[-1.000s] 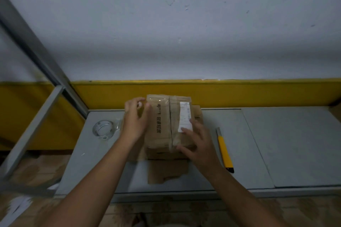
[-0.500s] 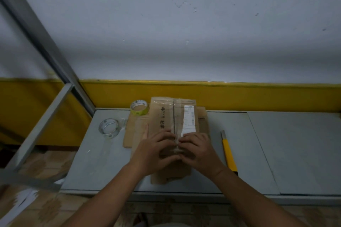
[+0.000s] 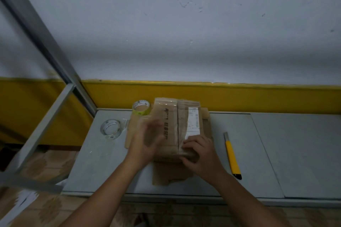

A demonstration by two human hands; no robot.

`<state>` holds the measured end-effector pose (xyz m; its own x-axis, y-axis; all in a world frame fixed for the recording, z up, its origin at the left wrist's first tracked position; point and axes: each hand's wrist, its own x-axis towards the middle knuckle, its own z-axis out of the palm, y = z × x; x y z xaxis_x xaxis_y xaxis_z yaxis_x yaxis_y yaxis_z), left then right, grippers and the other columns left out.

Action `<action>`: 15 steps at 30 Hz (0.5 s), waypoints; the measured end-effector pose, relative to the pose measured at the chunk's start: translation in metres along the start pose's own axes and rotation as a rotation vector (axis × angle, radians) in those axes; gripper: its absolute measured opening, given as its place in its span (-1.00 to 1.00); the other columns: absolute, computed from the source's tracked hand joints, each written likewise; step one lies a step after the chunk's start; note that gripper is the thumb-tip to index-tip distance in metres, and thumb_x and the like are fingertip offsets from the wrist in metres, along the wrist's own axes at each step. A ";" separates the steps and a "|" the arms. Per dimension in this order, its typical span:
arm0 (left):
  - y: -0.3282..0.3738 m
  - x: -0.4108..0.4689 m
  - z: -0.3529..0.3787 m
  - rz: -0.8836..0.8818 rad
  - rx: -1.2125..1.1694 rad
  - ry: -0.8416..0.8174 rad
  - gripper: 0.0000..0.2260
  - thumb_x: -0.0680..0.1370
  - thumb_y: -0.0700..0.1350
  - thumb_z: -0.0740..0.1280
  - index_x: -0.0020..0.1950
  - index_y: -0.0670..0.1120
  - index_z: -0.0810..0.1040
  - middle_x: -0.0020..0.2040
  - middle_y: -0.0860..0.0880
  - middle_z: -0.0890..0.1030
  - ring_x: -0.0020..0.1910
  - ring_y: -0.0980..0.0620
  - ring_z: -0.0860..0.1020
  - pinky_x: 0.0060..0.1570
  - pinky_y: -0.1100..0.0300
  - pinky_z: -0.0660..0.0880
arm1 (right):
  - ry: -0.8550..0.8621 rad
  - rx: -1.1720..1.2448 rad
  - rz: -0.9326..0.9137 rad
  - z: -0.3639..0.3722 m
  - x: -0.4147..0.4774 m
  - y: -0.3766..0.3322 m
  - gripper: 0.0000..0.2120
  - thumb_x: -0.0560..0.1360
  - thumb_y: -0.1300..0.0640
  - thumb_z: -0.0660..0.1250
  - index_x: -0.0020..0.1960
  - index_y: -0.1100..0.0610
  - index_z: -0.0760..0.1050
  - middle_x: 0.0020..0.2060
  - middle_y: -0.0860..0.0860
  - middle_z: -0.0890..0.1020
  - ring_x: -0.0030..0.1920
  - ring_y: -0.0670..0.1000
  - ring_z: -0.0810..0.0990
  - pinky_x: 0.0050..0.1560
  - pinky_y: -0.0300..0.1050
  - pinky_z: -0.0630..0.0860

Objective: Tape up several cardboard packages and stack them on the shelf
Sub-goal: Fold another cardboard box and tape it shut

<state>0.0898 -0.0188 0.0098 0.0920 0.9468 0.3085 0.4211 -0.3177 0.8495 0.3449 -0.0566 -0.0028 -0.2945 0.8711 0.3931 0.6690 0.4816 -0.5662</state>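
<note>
A brown cardboard package (image 3: 172, 116) with a white label and clear tape along its top lies on flat cardboard sheets (image 3: 169, 175) on the grey shelf (image 3: 103, 156). My right hand (image 3: 200, 153) presses its fingers on the package's near right corner, beside the label. My left hand (image 3: 147, 140) is blurred, fingers spread and held against the package's left side. A clear tape roll (image 3: 110, 129) lies left of the package. A yellow-cored tape roll (image 3: 141, 107) stands at the back left.
A yellow utility knife (image 3: 232, 156) lies on the shelf to the right of the package. A grey metal frame post (image 3: 46, 42) rises at the left. A second grey panel (image 3: 299, 153) extends to the right. The yellow-and-white wall is close behind.
My left hand moved from the package's near edge out to its left side. My right hand shifted slightly right along the near edge. The package stayed put.
</note>
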 end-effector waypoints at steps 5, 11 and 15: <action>-0.054 0.084 -0.042 -0.271 0.301 0.092 -0.87 0.68 -0.12 0.35 0.21 0.00 0.61 0.20 -0.01 0.65 0.19 0.02 0.61 0.20 -0.02 0.58 | -0.018 0.073 0.064 -0.007 0.009 -0.007 -0.64 0.45 -0.17 0.56 0.11 0.01 0.63 0.08 -0.15 0.60 0.20 -0.09 0.55 0.21 0.05 0.48; -0.108 0.133 -0.035 -0.343 0.788 -0.395 -0.48 0.60 -0.20 0.41 0.56 0.02 0.45 0.51 -0.15 0.50 0.43 -0.20 0.50 0.37 -0.10 0.49 | 0.053 0.085 0.122 -0.006 0.026 -0.017 -0.85 0.59 -0.03 0.39 0.05 0.04 0.62 -0.01 -0.14 0.59 0.07 -0.11 0.56 0.11 -0.21 0.46; -0.124 0.145 -0.023 -0.264 0.923 -0.494 -0.46 0.62 -0.13 0.41 0.59 0.12 0.40 0.59 -0.08 0.43 0.55 -0.16 0.39 0.45 -0.09 0.32 | 0.067 0.081 0.145 -0.003 0.038 -0.021 -0.96 0.58 0.18 0.44 0.03 0.10 0.62 -0.04 -0.08 0.58 0.02 -0.09 0.56 0.03 -0.17 0.52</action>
<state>0.0299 0.1564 -0.0412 0.1649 0.9616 -0.2195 0.9797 -0.1339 0.1492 0.3216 -0.0333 0.0260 -0.1516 0.9248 0.3489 0.6431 0.3603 -0.6757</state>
